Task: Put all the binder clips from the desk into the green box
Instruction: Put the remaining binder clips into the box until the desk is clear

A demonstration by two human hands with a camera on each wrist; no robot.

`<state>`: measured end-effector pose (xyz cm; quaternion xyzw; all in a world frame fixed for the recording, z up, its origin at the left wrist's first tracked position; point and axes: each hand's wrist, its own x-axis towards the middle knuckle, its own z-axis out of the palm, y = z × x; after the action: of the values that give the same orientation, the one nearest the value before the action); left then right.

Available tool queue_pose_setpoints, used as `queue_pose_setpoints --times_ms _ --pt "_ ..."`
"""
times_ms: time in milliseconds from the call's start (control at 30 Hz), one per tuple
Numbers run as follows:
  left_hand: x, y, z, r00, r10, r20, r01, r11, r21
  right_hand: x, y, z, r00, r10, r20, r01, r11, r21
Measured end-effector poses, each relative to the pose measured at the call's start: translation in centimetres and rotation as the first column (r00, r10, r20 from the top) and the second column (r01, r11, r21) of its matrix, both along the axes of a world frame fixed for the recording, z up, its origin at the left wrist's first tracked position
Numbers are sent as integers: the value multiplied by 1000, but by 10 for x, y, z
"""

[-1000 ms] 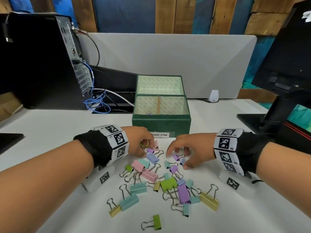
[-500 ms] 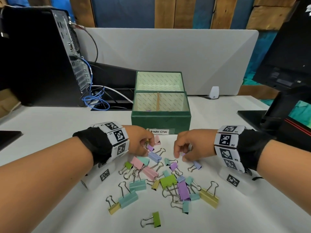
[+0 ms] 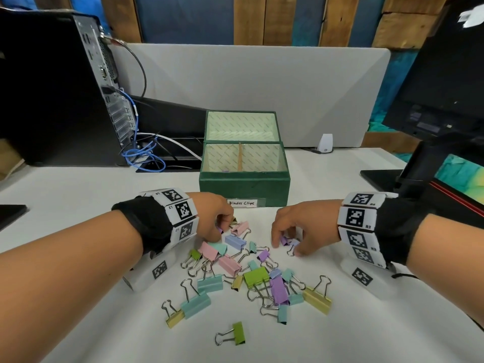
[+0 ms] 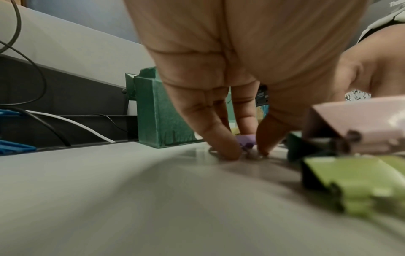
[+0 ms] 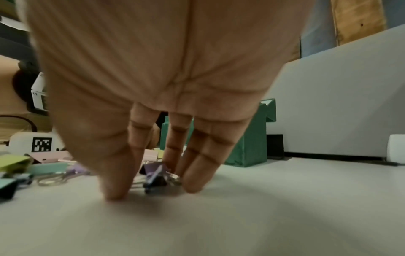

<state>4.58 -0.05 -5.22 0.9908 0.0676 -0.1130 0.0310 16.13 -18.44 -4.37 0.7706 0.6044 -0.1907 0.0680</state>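
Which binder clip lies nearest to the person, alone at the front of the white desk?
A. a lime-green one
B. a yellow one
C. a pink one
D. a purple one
A: in the head view the small lime-green binder clip with wire handles lies by itself on the white desk, nearer the camera than the rest of the pile, while the pink clips lie farther back near the two hands.

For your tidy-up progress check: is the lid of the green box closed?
No, the green box stands open in the head view, its lid tipped back behind it and the divided inside showing.
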Motion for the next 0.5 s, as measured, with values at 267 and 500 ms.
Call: queue_pose_setpoints --times_ms 267,500 --pt "-9 0 7 992 88 95 -83 995 -58 -5 0 -5 998 -63 -2 63 998 10" --pt "-13 -13 26 993 -13 118 24 995 -93 -4 0 -2 997 -81 13 82 997 -13"
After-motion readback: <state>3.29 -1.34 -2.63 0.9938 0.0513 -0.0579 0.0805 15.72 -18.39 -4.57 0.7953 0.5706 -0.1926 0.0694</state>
